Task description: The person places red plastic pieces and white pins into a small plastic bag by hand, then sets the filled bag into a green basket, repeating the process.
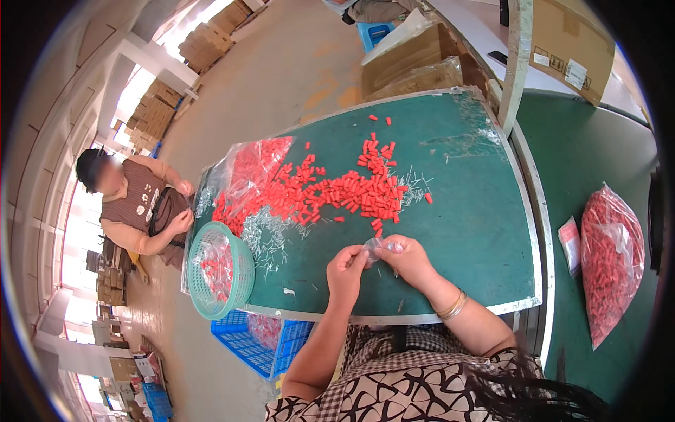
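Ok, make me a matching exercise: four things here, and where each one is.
Things:
1. Round basket
2. Blue crate
3. Crumpled clear plastic
4. Large bag of red pieces

Places:
A. Between the left hand and right hand
B. On the green side surface, right of the table
C. At the table's near left corner
D. Below the table's near edge

Pairs: 1-C; 2-D; 3-A; 4-B

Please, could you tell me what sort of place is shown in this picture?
It is probably a packing workshop in a factory: many small red plastic cylinders and thin silvery pins lie loose on a green worktable, and cardboard boxes are stacked near bright windows.
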Motion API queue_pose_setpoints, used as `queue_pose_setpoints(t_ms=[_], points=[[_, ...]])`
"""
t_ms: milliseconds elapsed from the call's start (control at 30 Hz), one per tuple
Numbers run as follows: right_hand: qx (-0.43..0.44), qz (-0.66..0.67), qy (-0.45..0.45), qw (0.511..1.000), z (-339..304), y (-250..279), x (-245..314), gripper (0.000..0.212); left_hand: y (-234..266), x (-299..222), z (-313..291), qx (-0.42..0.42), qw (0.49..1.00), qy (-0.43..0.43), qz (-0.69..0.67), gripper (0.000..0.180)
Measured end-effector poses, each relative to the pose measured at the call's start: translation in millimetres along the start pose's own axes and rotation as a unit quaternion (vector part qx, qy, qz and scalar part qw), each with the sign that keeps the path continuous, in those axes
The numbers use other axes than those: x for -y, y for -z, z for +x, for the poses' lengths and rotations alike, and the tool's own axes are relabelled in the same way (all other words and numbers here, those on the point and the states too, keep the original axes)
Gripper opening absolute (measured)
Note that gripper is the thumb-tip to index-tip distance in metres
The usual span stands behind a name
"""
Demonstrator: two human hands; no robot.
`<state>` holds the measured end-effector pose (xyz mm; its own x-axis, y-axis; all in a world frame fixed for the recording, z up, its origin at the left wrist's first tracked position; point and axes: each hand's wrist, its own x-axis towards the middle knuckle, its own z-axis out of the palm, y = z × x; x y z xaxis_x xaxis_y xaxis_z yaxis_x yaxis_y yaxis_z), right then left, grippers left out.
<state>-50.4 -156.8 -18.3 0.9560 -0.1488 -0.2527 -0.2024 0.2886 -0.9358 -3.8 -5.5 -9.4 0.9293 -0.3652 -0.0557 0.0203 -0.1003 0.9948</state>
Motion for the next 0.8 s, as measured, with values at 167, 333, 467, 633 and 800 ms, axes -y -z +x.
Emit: queue_pose_setpoints(t_ms=[167,333,467,633,800], points=[[0.001,0.07,0.036,0.997,1.0,-2.5,-1.1,0.008,-2.7,1.0,0.2,-0.069,0.995,0.064,-0.042,0.016],[-0.016,0.077,0.009,0.997,1.1,-1.6,-2.2,0.01,-1.6,6.9,-1.7,-0.047,0.994,0.053,-0.089,0.015],[0.029,0.207,-0.034,0.977,5.9,1.8,-10.8,0.011,0.1,10.8,-1.7,-0.035,0.996,0.026,-0.072,0.012],[0.078,0.341,-0.052,0.935,8.8,4.8,-13.3,0.012,-6.7,8.0,-5.0,-0.051,0.989,0.055,-0.124,0.012],[0.006,0.36,-0.037,0.932,10.3,6.4,-5.4,0.013,-3.2,10.1,-4.5,-0.096,0.985,0.012,-0.143,0.013]])
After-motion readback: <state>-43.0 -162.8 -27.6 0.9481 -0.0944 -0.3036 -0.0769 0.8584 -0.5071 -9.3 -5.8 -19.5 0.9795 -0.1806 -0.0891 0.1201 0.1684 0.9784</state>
